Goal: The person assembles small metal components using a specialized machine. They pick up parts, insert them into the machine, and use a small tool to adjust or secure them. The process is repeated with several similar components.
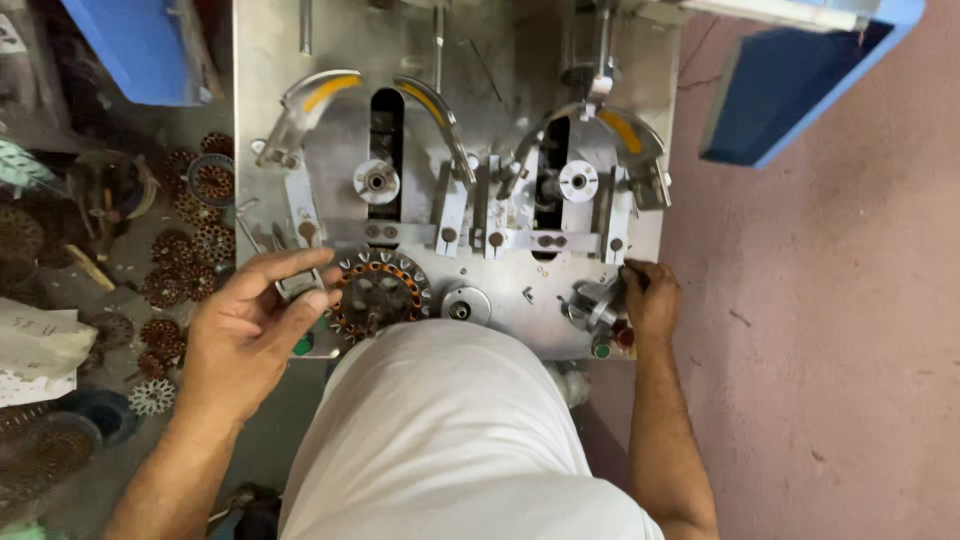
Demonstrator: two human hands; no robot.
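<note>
A round stator core with copper windings [380, 292] lies on the steel machine plate [500, 60], near its front edge. My left hand [248, 325] hovers just left of it, fingers spread and curled, fingertips close to its rim and holding nothing. My right hand [650, 298] is closed around a small metal lever or knob [595, 300] at the plate's front right corner. Beside the core stands a small round metal hub [466, 304]. My white-clad body hides the plate's front edge.
Two winding stations with curved yellow-marked guards [320, 92] [625, 130] and round spindles [377, 181] [578, 181] stand farther back. Several more wound cores [190, 250] lie heaped at the left. Blue bins [145, 45] [790, 85] sit at both upper corners. Pink floor [840, 330] lies right.
</note>
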